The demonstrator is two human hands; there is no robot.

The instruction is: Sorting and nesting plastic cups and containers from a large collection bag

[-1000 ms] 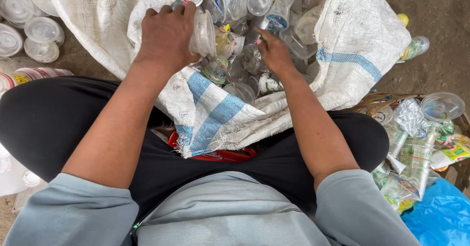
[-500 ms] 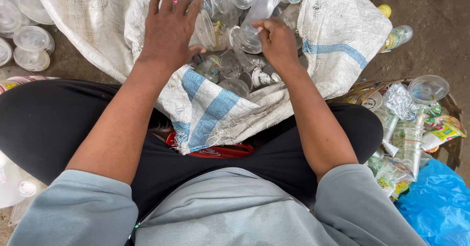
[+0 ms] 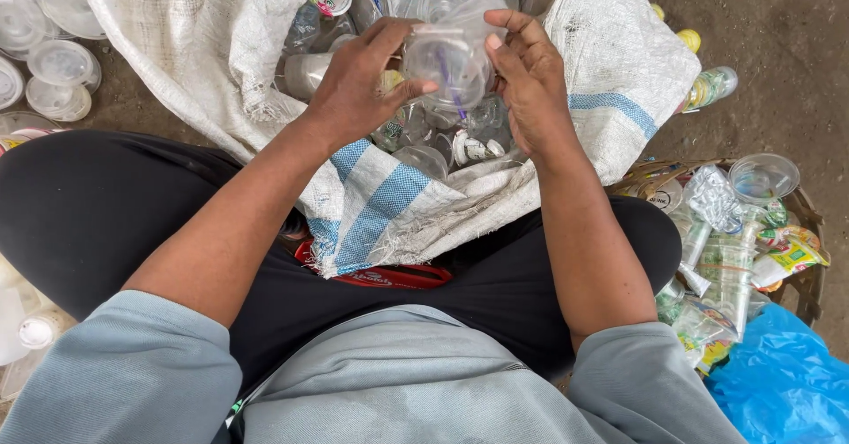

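We hold a clear plastic cup (image 3: 449, 59) above the open woven sack (image 3: 610, 72), left hand (image 3: 358, 86) and right hand (image 3: 531, 81) curled around its sides. This looks like sorting; separating it likely needs a firm pull

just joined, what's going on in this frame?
A seated person holds a clear plastic cup between both hands, the left hand on one side and the right hand on the other, above an open white woven sack full of clear cups and bottles. The sack lies across their lap. Stacked plastic lids sit on the ground to the left, a basket of crushed plastic to the right.
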